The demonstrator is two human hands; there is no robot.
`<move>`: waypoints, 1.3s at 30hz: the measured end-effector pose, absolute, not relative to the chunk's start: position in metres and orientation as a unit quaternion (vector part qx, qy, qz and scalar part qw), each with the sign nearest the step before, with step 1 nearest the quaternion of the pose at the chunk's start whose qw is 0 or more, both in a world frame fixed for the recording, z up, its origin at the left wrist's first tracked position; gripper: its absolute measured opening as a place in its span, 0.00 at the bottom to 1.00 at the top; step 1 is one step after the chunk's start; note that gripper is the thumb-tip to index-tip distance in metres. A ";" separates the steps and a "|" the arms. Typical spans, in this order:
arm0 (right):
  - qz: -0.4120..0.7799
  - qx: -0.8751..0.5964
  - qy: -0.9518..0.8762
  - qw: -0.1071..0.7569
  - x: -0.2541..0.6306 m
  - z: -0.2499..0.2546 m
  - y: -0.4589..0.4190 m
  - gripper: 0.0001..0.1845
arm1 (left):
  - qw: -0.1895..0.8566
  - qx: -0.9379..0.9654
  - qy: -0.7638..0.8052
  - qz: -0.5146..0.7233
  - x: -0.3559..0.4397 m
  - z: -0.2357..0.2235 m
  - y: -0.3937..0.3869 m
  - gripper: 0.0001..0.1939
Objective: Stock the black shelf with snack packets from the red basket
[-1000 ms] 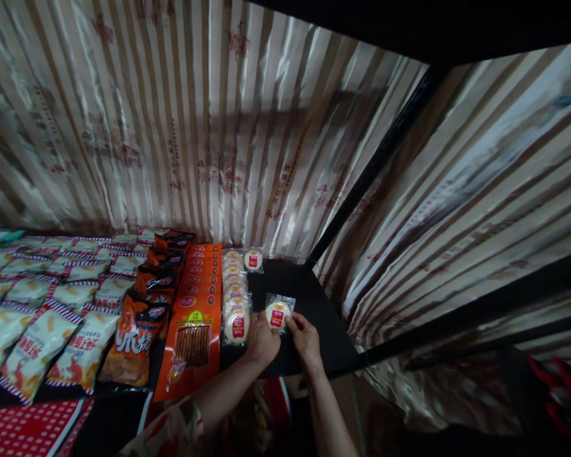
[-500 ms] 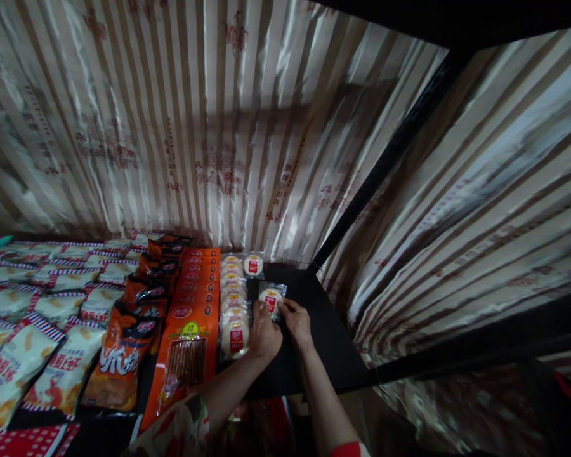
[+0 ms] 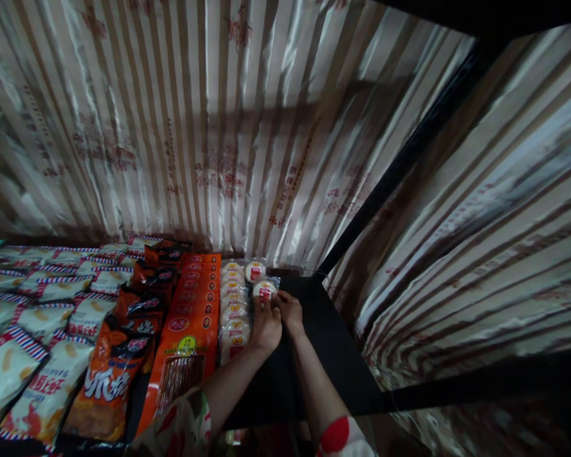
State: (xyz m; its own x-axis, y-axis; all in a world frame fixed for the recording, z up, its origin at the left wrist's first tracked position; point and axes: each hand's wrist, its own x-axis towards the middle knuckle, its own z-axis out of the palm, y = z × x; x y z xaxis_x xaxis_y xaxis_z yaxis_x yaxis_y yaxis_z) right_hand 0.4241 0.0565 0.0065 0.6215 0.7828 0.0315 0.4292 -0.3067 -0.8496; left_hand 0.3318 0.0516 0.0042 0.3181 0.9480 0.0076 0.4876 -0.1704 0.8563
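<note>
Between my two hands is a round white rice cracker packet point(image 3: 265, 291) in clear wrapping with a red label. My left hand point(image 3: 266, 327) grips its lower left edge, and my right hand point(image 3: 289, 311) pinches its right edge. Behind it lies another packet of the same kind point(image 3: 255, 271), which the held one nearly touches or slightly overlaps; I cannot tell which. Just left of my left hand runs an overlapping row of the same wrapped crackers point(image 3: 234, 311).
Orange packs of thin brown sticks point(image 3: 186, 317) lie left of the crackers. Beyond them are orange and black snack bags point(image 3: 109, 381) and several rows of white snack bags point(image 3: 42, 387). A black post point(image 3: 390, 184) rises from the black shelf's point(image 3: 333, 355) back right corner, before striped sheeting point(image 3: 247, 127).
Both hands have moved the cracker packet back and slightly left, closer to the one behind it. The view has shifted a little.
</note>
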 end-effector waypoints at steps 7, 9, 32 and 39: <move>0.207 -0.781 -0.402 0.430 0.426 0.008 0.077 0.16 | 0.430 0.679 0.520 0.288 0.343 0.005 0.067 0.26; 0.212 -0.782 -0.406 0.422 0.426 0.009 0.082 0.17 | 0.446 0.666 0.529 0.279 0.343 0.009 0.070 0.28; 0.199 -0.799 -0.423 0.379 0.423 0.006 0.100 0.15 | 0.406 0.674 0.561 0.256 0.353 0.005 0.090 0.25; 0.189 -0.786 -0.440 0.390 0.424 0.004 0.099 0.13 | 0.363 0.696 0.555 0.274 0.359 -0.002 0.090 0.24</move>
State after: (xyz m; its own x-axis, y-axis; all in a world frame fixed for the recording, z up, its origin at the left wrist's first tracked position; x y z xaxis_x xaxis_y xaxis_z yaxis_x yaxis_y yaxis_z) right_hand 0.4241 0.0986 0.0035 0.5408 0.8399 0.0460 0.5444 -0.3078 -0.7803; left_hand 0.3595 0.0898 -0.0019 0.2338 0.9720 -0.0220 0.5747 -0.1199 0.8095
